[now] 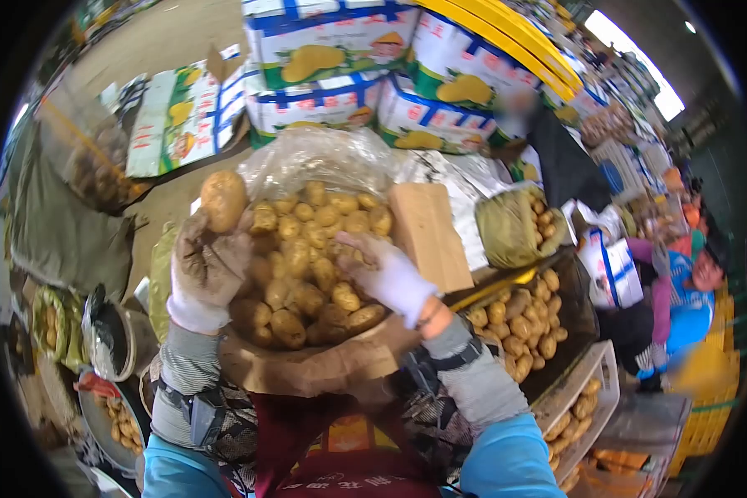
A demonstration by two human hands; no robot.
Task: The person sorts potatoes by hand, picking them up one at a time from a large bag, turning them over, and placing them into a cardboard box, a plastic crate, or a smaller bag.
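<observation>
My left hand (212, 270), in a dirty white glove, is closed around a large potato (223, 202), lifted above the left edge of a potato heap. The heap of potatoes (295, 257) lies in an open carton with brown cardboard flaps (307, 365) folded toward me. Clear plastic film (319, 158) lines its far side. My right hand (382, 270), also gloved, is over the right part of the heap with its fingers bent and apart. No potato shows in its grip, though its fingertips are close to the potatoes beneath.
Printed potato cartons (324, 50) are stacked ahead. A wooden-brown flap (429, 236) stands at the carton's right. Beyond it are loose potatoes (523, 324), a white crate (602, 373) and an open sack (515, 228). To the left stands a bucket (133, 336). Another person (681, 290) sits far right.
</observation>
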